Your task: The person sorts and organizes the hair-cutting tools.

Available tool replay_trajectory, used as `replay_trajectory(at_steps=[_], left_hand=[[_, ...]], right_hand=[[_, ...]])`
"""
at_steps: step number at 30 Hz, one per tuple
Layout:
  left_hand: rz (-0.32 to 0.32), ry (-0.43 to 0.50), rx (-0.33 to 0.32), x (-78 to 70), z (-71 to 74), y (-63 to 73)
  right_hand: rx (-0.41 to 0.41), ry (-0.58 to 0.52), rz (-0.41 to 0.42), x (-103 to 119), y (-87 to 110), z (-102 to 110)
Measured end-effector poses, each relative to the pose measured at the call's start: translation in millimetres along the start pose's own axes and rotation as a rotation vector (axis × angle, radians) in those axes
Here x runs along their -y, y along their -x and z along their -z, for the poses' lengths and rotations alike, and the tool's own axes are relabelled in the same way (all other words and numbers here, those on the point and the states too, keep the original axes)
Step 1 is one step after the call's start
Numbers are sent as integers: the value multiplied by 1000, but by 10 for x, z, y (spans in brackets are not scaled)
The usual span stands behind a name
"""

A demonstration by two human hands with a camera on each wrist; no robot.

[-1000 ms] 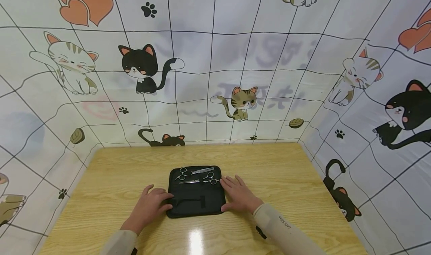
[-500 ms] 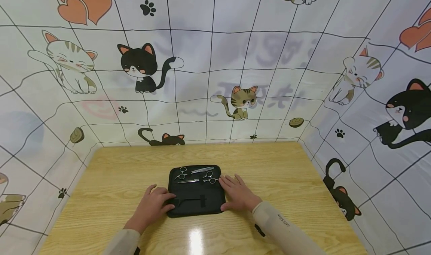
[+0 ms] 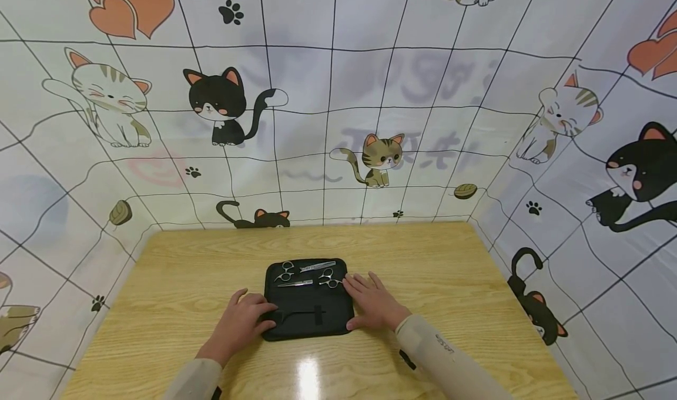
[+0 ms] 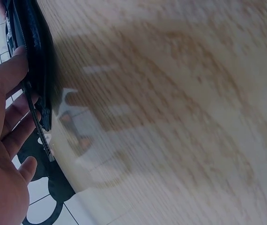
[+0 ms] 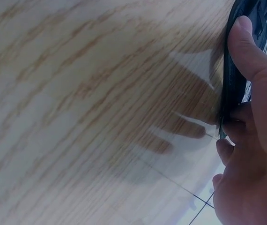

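A black case [image 3: 309,300] lies flat on the wooden table. Two pairs of silver scissors sit in its far half: thinning-style scissors [image 3: 317,266] and a second pair [image 3: 296,283]. A thin dark tool, perhaps a comb, lies under a strap [image 3: 318,315] in the near half; its kind is hard to tell. My left hand [image 3: 240,323] touches the case's left edge with fingertips and thumb. On the opposite edge rests my right hand [image 3: 375,303], fingers stretched along it, thumb at the near corner. Both wrist views show the case's zippered side [image 4: 42,70] beside the hands.
The wooden table [image 3: 423,259] reaches out on every side of the case. Behind and beside it stand white cloth walls [image 3: 301,130] printed with cats and grid lines. A bright light reflection [image 3: 308,376] shows near the front.
The left hand has shifted very slightly right along the case's edge. The right hand and the case have hardly moved.
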State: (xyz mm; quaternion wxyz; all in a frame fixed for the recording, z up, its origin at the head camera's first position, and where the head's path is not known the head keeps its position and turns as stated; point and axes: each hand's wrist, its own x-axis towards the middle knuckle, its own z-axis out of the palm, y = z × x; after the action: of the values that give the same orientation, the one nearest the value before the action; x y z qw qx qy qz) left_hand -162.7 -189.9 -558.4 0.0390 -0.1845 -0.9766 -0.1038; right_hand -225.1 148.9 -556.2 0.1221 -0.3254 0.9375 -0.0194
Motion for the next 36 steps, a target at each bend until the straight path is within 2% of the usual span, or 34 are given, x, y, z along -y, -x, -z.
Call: replay_trajectory(at_steps=[9, 24, 31, 36], left_hand=[[-28, -22, -5, -3, -33, -29], [-104, -22, -87, -120, -119, -87], [-125, -10, -82, -220, -154, -149], [-129, -4, -81, -227, -155, -146]], right_hand=[[-14, 9, 9, -11, -8, -29], [-11, 16, 5, 10, 12, -4], [-10, 24, 6, 20, 20, 9], [-18, 19, 5, 18, 22, 3]])
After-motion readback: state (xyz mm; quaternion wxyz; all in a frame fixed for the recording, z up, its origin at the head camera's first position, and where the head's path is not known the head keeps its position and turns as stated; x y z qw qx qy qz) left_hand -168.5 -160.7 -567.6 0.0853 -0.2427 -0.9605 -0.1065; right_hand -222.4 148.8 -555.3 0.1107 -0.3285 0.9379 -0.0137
